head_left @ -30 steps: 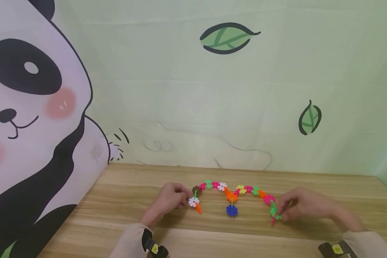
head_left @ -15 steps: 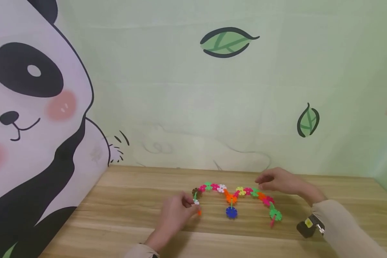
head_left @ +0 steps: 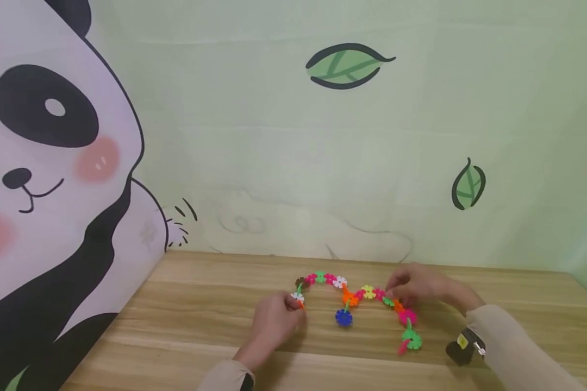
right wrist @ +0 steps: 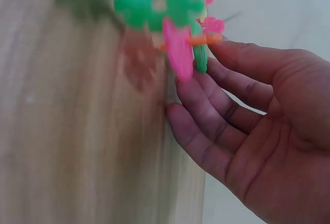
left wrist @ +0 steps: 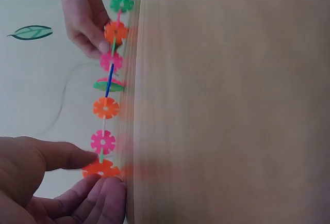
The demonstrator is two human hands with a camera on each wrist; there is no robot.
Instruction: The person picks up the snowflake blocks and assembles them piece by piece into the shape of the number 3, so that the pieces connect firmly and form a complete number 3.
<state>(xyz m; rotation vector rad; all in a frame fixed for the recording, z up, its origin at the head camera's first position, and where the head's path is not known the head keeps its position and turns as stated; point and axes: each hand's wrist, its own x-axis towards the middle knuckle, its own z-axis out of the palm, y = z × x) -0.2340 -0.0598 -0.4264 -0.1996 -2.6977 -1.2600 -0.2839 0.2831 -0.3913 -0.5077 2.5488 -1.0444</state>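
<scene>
A chain of colourful interlocking snowflake discs (head_left: 368, 292) makes a two-humped, M-like shape over the tabletop, with a blue disc (head_left: 344, 318) hanging from its middle. My left hand (head_left: 276, 320) pinches the orange disc (left wrist: 100, 169) at the chain's left end between thumb and fingers. On the right hump, my right hand (head_left: 416, 283) pinches a green disc (head_left: 388, 301) between thumb and fingertips. Beyond it the chain runs down to another green disc (head_left: 412, 339) with a pink disc (head_left: 403, 347) at the end. In the right wrist view a blurred green disc (right wrist: 160, 3) hangs nearer the camera.
The chain and hands are above a wood-grain table (head_left: 176, 304). Behind it stands a pale green backdrop (head_left: 254, 136) with printed leaves, and a large printed panda (head_left: 54, 163) fills the left side. A black wrist device (head_left: 462, 350) sits at the right sleeve.
My right hand left the green disc at the right end and moved back and left onto the right hump. My left hand came onto the orange end disc. The chain's right end swung toward me.
</scene>
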